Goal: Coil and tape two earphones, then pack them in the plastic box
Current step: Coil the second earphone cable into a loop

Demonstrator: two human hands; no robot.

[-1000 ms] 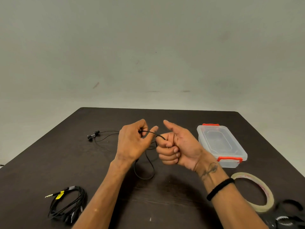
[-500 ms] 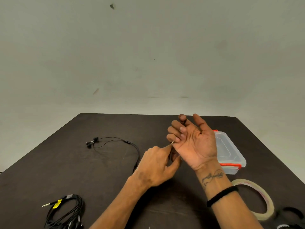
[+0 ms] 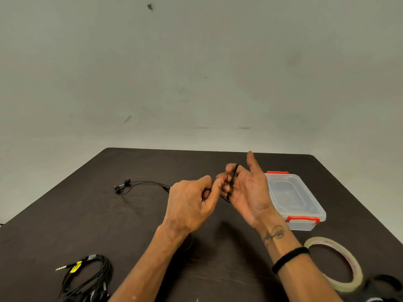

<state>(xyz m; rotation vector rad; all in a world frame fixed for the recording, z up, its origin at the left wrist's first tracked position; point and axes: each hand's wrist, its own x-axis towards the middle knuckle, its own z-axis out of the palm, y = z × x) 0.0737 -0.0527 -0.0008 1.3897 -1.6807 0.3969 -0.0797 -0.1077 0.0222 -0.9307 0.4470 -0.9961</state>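
Note:
A black earphone (image 3: 139, 185) lies on the dark table (image 3: 65, 225), its buds at the left and its cable running right into my hands. My left hand (image 3: 192, 205) pinches the cable between thumb and fingertips. My right hand (image 3: 246, 192) is held palm-up with the cable looped round its curled fingers. A second black earphone (image 3: 91, 277), coiled, with a yellow tag near its plug, lies at the near left. The clear plastic box (image 3: 292, 199) with red latches stands closed just right of my right hand. A roll of clear tape (image 3: 335, 262) lies near my right forearm.
Black scissors (image 3: 383, 288) show partly at the bottom right corner beside the tape roll. A pale wall stands beyond the table's far edge.
My left hand has risen from below the right palm to beside the right fingers, drawing the cable. One more turn of cable now lies round my right fingers.

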